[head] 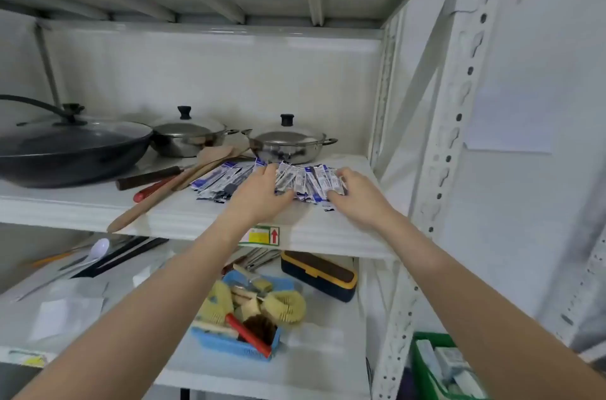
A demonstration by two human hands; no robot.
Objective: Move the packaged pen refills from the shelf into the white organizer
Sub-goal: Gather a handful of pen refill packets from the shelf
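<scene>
Refills [305,181] lay fanned near shelf [196,219] front right edge. Left hand [262,194], right hand [355,194] curled loosely around pile, gathering, nothing lifted. Next: bunch, lift; organizer unseen.

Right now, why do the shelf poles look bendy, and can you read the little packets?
Head view: the wide lens bows the post near the edge; it is straight. The print on the refills between the left hand and right hand is too soft to read. Light is even, with glare on the pot lids.
</scene>
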